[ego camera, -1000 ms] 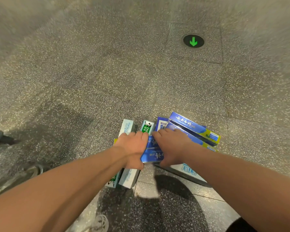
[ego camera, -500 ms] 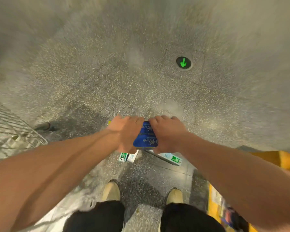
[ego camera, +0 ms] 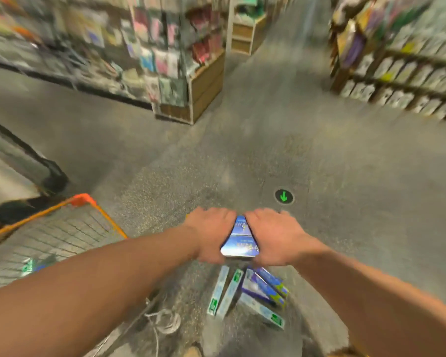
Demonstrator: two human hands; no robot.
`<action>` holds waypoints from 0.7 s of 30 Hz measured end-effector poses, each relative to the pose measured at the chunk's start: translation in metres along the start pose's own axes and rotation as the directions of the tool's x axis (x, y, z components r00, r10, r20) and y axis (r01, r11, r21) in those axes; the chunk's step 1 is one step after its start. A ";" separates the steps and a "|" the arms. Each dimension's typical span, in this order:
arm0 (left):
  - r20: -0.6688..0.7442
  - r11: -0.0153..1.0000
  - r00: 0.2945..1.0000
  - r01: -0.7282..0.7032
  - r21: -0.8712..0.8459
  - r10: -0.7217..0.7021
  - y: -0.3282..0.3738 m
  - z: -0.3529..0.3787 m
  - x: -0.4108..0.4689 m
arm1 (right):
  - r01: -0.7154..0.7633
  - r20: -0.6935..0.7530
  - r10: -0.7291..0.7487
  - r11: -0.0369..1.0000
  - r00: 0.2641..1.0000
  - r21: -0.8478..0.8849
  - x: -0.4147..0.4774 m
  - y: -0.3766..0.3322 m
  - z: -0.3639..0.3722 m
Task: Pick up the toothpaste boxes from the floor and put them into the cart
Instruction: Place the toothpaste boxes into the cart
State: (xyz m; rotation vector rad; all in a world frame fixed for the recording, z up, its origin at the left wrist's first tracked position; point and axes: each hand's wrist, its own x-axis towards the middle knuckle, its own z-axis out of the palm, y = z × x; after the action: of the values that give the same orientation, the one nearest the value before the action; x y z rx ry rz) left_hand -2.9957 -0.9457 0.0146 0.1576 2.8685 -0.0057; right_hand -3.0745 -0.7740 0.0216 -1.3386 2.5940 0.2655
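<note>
My left hand (ego camera: pixel 211 233) and my right hand (ego camera: pixel 273 235) press from both sides on a stack of blue toothpaste boxes (ego camera: pixel 239 240), held up in the air above the floor. Below them several more toothpaste boxes (ego camera: pixel 247 292) lie on the speckled floor, some white-green, some blue with yellow ends. The wire cart (ego camera: pixel 54 233) with an orange rim stands to the left of my hands; something green and blue lies blurred inside it.
Store shelves (ego camera: pixel 165 60) full of goods stand at the back left and more shelves (ego camera: pixel 402 73) at the back right, with an aisle between them. A round green arrow marker (ego camera: pixel 283 196) is set in the floor. A white cord (ego camera: pixel 165 323) lies near the cart's base.
Both hands lifted the blue boxes off the floor pile and the view rose from the floor to the aisle. The cart came into sight on the left.
</note>
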 end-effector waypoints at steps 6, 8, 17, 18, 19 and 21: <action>-0.125 0.993 0.989 0.090 0.072 -0.081 0.017 -0.049 -0.092 | 0.117 -0.094 -0.125 0.989 0.988 -0.084 -0.059 -0.043 -0.066; -0.149 0.988 0.983 0.124 0.097 -0.109 0.021 -0.059 -0.125 | 0.163 -0.112 -0.173 0.982 0.978 -0.094 -0.075 -0.061 -0.084; -0.188 0.939 0.934 0.328 0.106 -0.305 -0.005 -0.086 -0.284 | 0.315 -0.193 -0.341 0.937 0.920 -0.151 -0.107 -0.187 -0.148; -0.192 0.931 0.927 0.346 0.114 -0.321 -0.012 -0.086 -0.302 | 0.328 -0.203 -0.355 0.932 0.912 -0.158 -0.107 -0.205 -0.153; -0.194 0.924 0.921 0.364 0.118 -0.338 -0.021 -0.086 -0.320 | 0.342 -0.215 -0.371 0.926 0.904 -0.162 -0.106 -0.223 -0.158; -0.204 0.908 0.905 0.401 0.120 -0.373 -0.038 -0.084 -0.357 | 0.368 -0.233 -0.401 0.914 0.886 -0.171 -0.104 -0.262 -0.167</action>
State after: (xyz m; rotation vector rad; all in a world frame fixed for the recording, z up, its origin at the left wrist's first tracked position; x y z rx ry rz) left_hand -2.6801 -1.0204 0.1894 -0.4077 3.0222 -0.3153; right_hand -2.8185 -0.8847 0.1935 -2.0211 2.4627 0.1912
